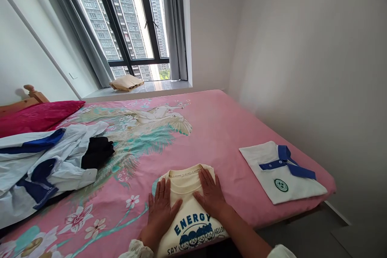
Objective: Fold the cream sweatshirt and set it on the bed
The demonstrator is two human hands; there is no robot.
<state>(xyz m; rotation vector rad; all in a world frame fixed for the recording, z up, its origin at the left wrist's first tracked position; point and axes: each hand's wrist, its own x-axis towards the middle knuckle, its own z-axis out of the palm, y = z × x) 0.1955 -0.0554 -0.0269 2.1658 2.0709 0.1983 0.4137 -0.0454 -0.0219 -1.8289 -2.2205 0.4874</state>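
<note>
A cream T-shirt [184,205] with blue "ENERGY" lettering and a cartoon print lies folded at the near edge of the bed, its neckline facing away from me. My left hand [163,207] rests flat on its left side, fingers spread toward the collar. On the right shoulder of the shirt lies my right hand [211,193], also flat with fingers apart. Neither hand grips the fabric. The shirt's lower end is cut off by the bottom of the picture.
A folded white polo shirt [269,177] with a blue collar lies near the bed's right edge. Rumpled white-and-blue clothes [69,149] and a black cloth [97,153] are heaped at left, by a red pillow [45,113]. Folded beige fabric [126,82] sits on the windowsill.
</note>
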